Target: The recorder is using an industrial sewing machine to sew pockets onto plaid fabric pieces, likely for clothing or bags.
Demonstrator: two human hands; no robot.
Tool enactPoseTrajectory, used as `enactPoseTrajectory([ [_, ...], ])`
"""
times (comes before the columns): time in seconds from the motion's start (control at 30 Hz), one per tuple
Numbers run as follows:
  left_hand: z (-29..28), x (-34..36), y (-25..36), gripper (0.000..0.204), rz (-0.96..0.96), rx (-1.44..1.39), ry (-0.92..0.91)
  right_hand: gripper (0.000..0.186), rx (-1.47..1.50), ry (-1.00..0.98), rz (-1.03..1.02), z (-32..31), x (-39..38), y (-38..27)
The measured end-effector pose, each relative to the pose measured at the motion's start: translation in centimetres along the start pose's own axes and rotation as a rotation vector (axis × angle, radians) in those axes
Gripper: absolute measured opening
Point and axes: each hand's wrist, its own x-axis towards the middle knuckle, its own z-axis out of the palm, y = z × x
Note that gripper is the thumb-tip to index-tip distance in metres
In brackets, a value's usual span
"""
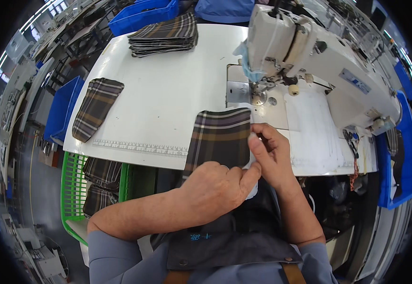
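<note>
A dark plaid fabric piece (pixel 219 137) with brown and pale stripes lies at the front edge of the white sewing table, its lower part hanging toward me. My left hand (pixel 218 187) crosses over its lower end, fingers closed at its right edge. My right hand (pixel 273 152) pinches the same right edge a little higher, thumb and forefinger together. A bit of white material shows between the hands; its kind is unclear. Just beyond the fabric's top edge stands the sewing machine (pixel 305 52), its presser foot (pixel 257 90) apart from the cloth.
A stack of plaid pieces (pixel 163 35) sits at the back, and a single plaid piece (pixel 97 109) at the left. A ruler strip (pixel 139 147) runs along the front edge. Scissors (pixel 351 143) lie at right. Below left is a green basket (pixel 73 187); blue bins (pixel 63 111) flank the table.
</note>
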Motion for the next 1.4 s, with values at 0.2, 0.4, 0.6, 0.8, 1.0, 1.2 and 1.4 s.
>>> enactPoseTrajectory([
  [0.2, 2.7, 2.0, -3.7, 0.054, -0.119, -0.427, 0.27, 0.017, -0.122, -0.007, 0.042, -0.7, -0.5, 0.0],
  [0.4, 0.7, 2.0, -7.9, 0.032, -0.326, -0.479, 0.433, 0.012, -0.16, -0.094, -0.177, -0.6, -0.7, -0.7],
  [0.6, -0.1, 2.3, -7.9, 0.02, -0.296, -0.773, 0.387, 0.01, -0.165, -0.107, -0.311, -0.6, -0.6, -1.1],
  [0.8, -0.2, 2.0, -7.0, 0.014, -0.451, -1.001, 0.338, 0.008, -0.113, 0.002, -0.278, -0.5, -1.0, -1.5],
  [1.0, -0.7, 1.9, -5.9, 0.015, -0.511, -0.901, 0.417, 0.008, 0.0, 0.0, -0.14, -0.7, -1.0, -1.5],
  [1.2, -0.6, 1.7, -6.0, 0.014, -0.476, -0.91, 0.433, 0.01, 0.007, 0.005, -0.143, -0.6, -1.0, -1.4],
  [1.4, -0.3, 1.7, -6.2, 0.016, -0.476, -0.987, 0.464, 0.012, 0.012, 0.005, -0.129, -0.6, -0.9, -1.5],
])
